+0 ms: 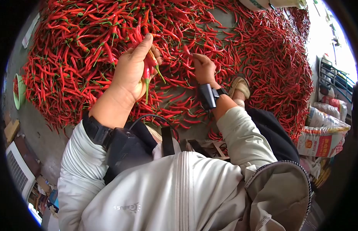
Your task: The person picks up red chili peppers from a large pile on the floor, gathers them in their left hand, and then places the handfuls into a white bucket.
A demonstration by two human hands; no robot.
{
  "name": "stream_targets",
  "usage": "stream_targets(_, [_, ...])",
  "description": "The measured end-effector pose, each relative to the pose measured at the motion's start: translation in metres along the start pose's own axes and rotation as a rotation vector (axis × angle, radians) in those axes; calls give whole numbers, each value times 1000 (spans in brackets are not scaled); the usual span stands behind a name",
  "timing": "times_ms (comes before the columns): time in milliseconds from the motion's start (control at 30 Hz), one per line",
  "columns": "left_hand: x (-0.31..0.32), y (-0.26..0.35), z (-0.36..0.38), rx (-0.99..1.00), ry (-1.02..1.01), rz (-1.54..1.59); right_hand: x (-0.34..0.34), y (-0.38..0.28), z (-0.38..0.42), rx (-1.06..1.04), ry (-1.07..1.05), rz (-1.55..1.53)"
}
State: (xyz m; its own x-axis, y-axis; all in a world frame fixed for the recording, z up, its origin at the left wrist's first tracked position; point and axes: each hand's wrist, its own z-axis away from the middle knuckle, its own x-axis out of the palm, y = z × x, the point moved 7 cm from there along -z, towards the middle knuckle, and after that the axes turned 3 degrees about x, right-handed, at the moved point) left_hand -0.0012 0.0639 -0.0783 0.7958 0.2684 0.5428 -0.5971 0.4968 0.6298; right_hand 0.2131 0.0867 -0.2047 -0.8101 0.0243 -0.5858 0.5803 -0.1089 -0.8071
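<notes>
Red chili peppers with green stems lie in a wide heap over the floor. My left hand is raised over the heap with its fingers wrapped round a few chilies, whose green stems point down toward me. One of them looks orange-yellow. To the right, my right hand is bent in a pinch close to the chilies, and a red chili seems to be at its fingertips, partly blurred. Both wrists carry black devices.
A green bowl stands at the left edge of the heap. Printed sacks lie at the right, below a blue metal rack. A white bucket is at the top. My sandalled foot rests beside the chilies.
</notes>
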Motion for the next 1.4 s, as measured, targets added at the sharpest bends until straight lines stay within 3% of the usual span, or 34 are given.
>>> stream_targets(33, [3,1,2,28,3,-18,1,12,3,213,-33,-220])
stream_targets(67, [5,3,4,55,6,-35,-2,5,5,211,-33,-220])
stream_targets(133, [3,3,4,66,-4,-33,-2,7,17,512,11,-965])
stream_targets(167, [3,3,5,83,5,-55,-4,-3,21,552,-6,-1097])
stream_targets(400, [5,4,11,144,46,-146,-4,-36,41,557,-161,-1448])
stream_targets(500, [8,-8,12,78,10,-226,1,-68,52,526,-244,-1638])
stream_targets(600, [16,-19,16,20,-48,-281,7,-112,64,487,-387,-1638])
stream_targets(733, [10,-2,18,192,24,-308,16,-110,64,509,-385,-1639])
stream_targets(800, [13,7,21,254,36,-318,21,-94,62,568,-337,-1546])
stream_targets(867, [8,19,24,320,98,-320,34,-59,65,683,-423,-965])
stream_targets(900, [-1,20,18,315,103,-298,36,-39,56,328,-524,-370])
stream_targets(933, [1,22,19,313,103,-298,37,-16,55,330,-525,-370])
stream_targets(1000, [4,23,20,256,109,-77,19,-7,48,-190,-300,494])
stream_targets(1133, [4,16,16,163,27,-45,-17,39,35,-129,-438,917])
stream_targets(1233, [1,16,12,154,25,-41,-57,45,18,-145,-407,1172])
stream_targets(1400, [-1,15,8,160,42,-24,-121,62,-23,168,-351,1451])
